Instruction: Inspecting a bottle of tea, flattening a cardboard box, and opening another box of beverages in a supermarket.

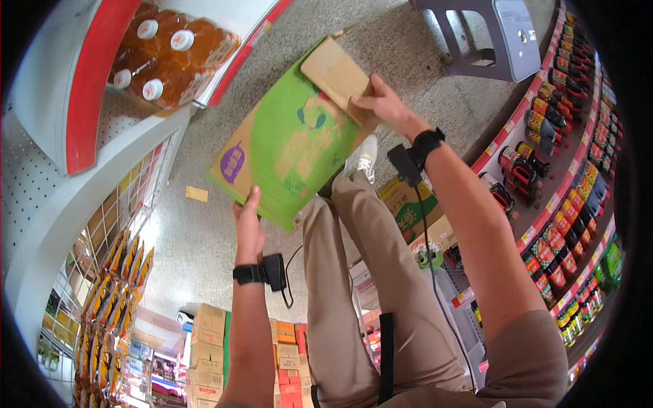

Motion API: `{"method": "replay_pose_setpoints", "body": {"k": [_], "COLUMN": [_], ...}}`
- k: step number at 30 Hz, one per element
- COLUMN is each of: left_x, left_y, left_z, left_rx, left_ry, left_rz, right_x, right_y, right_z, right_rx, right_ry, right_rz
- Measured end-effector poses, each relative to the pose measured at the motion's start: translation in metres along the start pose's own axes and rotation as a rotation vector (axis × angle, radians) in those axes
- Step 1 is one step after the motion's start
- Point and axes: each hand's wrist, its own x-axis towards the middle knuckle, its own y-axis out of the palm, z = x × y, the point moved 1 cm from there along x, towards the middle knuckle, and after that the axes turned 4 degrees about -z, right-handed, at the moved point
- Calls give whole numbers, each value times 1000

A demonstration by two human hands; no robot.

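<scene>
A large green and brown cardboard carton (285, 137) is held tilted between my hands, above the speckled floor. At its lower left end my left hand (249, 224) grips the edge, thumb on the printed face. My right hand (385, 107) holds the upper right end, with its thumb and fingers on a plain brown cardboard flap (336, 76) folded over the printed side. The carton's underside and its contents are hidden. Each of my wrists wears a black strap with a small device and a cable.
Shelves of bottled sauces (541, 122) curve along the right. A grey plastic stool (518, 41) stands at the top right. Shrink-wrapped amber bottles (153, 61) sit on a shelf at upper left, above hanging snack packets (109, 306). Another carton (408, 204) lies beside my legs.
</scene>
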Motion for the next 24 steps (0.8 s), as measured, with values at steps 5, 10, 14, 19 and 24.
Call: {"method": "replay_pose_setpoints", "body": {"k": [5, 10, 14, 19, 24], "left_x": [-50, -109, -136, -145, -152], "left_y": [-18, -20, -7, 29, 81], "left_z": [-5, -31, -38, -47, -47], "left_rx": [-40, -76, -48, -45, -79], "left_ry": [-54, -22, -47, 11, 51], "left_rz": [-59, -192, -288, -249, -189], "right_x": [-20, -8, -4, 6, 15], "right_y": [28, 71, 89, 94, 83], "right_z": [1, -4, -5, -27, -38], "right_rx": [50, -102, -211, -410, -353], "right_ry": [61, 50, 62, -81, -143], "right_rz": [24, 170, 218, 88, 4]}}
